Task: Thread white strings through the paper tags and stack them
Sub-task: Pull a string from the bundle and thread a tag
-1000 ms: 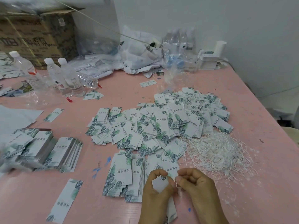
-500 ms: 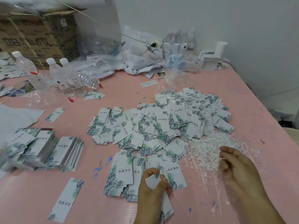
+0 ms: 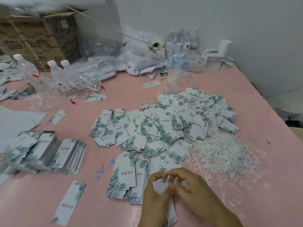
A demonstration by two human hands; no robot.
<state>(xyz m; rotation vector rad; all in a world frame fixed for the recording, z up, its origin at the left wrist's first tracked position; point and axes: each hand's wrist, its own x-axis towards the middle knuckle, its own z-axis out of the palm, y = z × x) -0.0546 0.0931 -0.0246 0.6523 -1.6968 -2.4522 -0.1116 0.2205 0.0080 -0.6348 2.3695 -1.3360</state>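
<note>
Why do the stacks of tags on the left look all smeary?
Head view: the tag stacks at the left edge are motion-blurred, as is the cardboard box top; the loose tag pile in the middle stays sharp. Wide lens bends the pink table edge. Soft, even light.

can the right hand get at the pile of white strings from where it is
Probably yes: the string pile lies on open table just beyond the right hand, nothing between. But that hand is pinching at the tag the left hand holds.

A white paper tag [image 3: 161, 188] with a leaf print is held upright at the near edge. Loose tags [image 3: 165, 125] are heaped mid-desk, with tangled white strings [image 3: 221, 154] just beside them and neat stacks [image 3: 129, 176] nearby.
</note>
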